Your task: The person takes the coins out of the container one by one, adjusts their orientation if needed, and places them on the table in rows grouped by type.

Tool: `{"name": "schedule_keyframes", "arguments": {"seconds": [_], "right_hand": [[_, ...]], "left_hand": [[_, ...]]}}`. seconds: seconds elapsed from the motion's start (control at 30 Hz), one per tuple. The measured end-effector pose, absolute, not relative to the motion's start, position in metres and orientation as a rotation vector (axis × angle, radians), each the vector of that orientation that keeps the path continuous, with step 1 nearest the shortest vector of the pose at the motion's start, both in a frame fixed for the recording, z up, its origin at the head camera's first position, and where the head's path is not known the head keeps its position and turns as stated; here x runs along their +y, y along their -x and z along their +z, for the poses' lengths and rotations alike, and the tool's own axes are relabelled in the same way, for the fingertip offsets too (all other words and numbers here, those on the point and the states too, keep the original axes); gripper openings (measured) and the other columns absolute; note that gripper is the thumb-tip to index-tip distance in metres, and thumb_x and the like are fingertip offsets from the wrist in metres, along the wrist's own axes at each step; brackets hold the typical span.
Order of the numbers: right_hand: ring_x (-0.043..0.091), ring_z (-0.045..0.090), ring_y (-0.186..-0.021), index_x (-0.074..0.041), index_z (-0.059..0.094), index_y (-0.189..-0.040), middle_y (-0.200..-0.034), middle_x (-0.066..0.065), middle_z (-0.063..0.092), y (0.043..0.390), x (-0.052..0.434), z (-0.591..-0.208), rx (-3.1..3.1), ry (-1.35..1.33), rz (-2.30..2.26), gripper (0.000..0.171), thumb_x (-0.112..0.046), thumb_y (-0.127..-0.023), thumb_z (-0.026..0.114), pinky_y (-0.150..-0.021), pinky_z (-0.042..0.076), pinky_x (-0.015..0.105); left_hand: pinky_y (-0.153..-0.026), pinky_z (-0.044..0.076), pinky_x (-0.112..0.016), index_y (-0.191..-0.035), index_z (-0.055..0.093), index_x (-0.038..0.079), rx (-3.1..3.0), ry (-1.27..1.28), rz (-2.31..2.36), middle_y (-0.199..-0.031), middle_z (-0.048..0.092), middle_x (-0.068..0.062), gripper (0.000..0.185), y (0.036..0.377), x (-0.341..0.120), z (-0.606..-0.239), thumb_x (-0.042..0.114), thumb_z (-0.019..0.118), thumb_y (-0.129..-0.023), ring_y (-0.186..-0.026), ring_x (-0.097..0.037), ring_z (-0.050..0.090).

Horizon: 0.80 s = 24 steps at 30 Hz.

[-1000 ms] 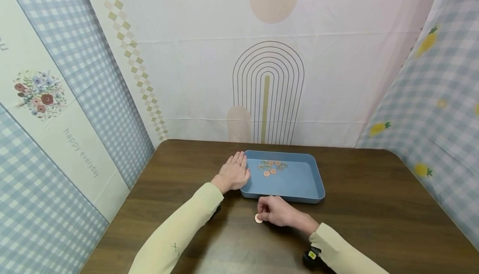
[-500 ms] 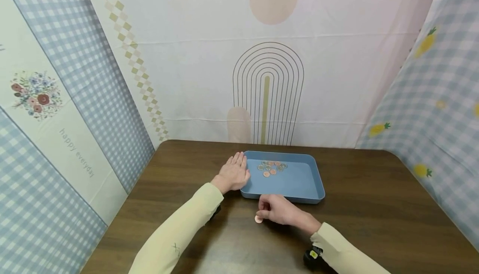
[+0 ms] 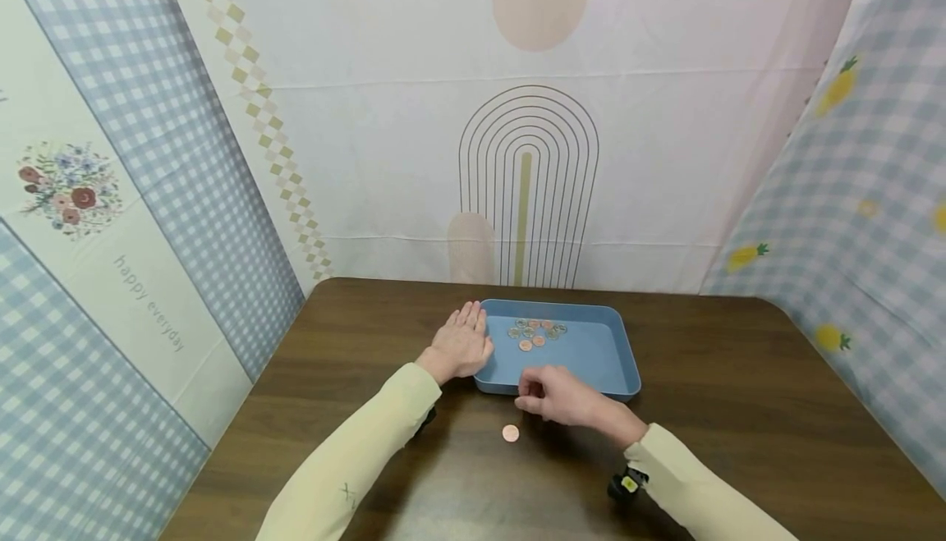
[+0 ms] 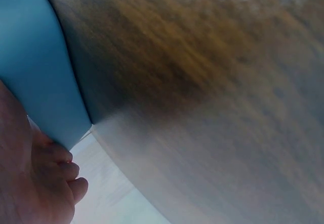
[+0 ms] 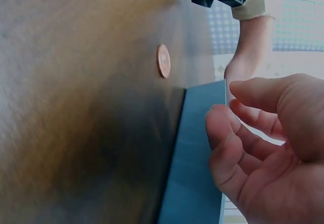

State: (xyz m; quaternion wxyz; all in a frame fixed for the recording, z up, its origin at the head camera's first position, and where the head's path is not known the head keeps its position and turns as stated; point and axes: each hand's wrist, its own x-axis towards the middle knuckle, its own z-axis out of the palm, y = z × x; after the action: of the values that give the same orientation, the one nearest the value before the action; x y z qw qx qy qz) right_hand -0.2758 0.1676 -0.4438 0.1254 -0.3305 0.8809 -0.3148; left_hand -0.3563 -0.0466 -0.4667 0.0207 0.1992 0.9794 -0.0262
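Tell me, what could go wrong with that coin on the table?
The coin lies flat on the table, outside the tray, and the right hand holds nothing above it. Flat coins are hard to pinch, so it may slide away. The right hand hangs by the tray's near rim and could bump it, though the left hand rests against its side. A jolt might scatter the coins in the tray.

Both arms reach forward in pale yellow sleeves. The left hand lies flat, palm down, with its fingers straight and close together. The right hand hangs a little above the table, its fingers loosely curled with the thumb near them, holding nothing. A small black band sits at the right wrist.
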Motion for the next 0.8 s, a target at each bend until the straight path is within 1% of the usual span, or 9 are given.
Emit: {"name": "schedule_keyframes", "arguments": {"seconds": [0.3,0.57,0.8], "right_hand": [[0.006,0.056,-0.052,-0.012,0.062,-0.085,-0.071,-0.003,0.06,0.276,0.164,-0.435,2.611,0.912,-1.017,0.01,-0.016,-0.094,0.065,-0.052,0.051,0.023],[0.008,0.055,-0.053,-0.01,0.062,-0.089,-0.073,-0.001,0.06,0.292,0.171,-0.43,2.66,0.857,-1.036,0.007,-0.014,-0.095,0.064,-0.051,0.049,0.024],[0.01,0.055,-0.052,-0.007,0.064,-0.095,-0.077,0.012,0.066,0.303,0.175,-0.432,2.677,0.812,-1.055,0.006,-0.013,-0.095,0.062,-0.052,0.048,0.026]], "left_hand": [[-0.125,0.018,-0.041,-0.155,0.022,-0.001,3.033,-0.671,-0.078,-0.164,0.019,-0.017,0.064,0.346,-0.055,-0.469,0.037,0.023,-0.104,-0.153,-0.029,0.015],[-0.124,0.018,-0.041,-0.155,0.022,-0.001,3.03,-0.676,-0.085,-0.164,0.018,-0.017,0.063,0.345,-0.055,-0.469,0.037,0.023,-0.104,-0.153,-0.029,0.015],[-0.125,0.018,-0.04,-0.155,0.021,0.0,3.021,-0.667,-0.084,-0.164,0.016,-0.016,0.064,0.344,-0.055,-0.468,0.037,0.022,-0.104,-0.153,-0.029,0.014]]}}
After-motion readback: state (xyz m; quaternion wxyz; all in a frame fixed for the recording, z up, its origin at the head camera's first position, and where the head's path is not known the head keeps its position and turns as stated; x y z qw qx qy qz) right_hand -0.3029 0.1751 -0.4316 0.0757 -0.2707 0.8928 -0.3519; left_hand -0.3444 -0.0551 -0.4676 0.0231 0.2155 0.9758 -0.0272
